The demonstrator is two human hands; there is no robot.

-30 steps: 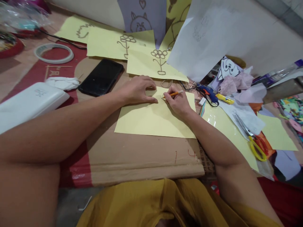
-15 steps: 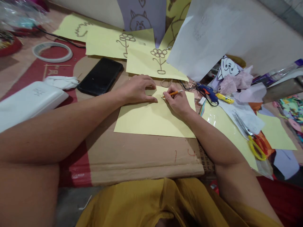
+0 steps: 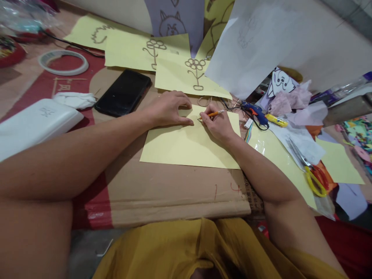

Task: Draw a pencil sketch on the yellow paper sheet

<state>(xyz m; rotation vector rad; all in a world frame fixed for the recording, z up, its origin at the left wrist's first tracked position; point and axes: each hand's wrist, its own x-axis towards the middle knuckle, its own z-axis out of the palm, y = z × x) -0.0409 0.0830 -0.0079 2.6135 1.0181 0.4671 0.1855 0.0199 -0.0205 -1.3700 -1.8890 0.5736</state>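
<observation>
On cardboard (image 3: 162, 186), a yellow sheet (image 3: 186, 149) lies flat. Left hand (image 3: 169, 110), at its ten o'clock: thumb and fingers apart. Right hand (image 3: 217, 124), two o'clock: fingers clamped on pencil (image 3: 214, 114). Pencilling appears in hand; the next stroke calls for steady paper.

Hands (image 3: 219, 124) on yellow paper (image 3: 188, 149), pencil (image 3: 215, 114) held

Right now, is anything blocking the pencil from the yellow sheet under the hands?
Nothing visible: the orange pencil in the right hand points at the yellow sheet, and the left hand lies to the tip's left, clear of it.
</observation>
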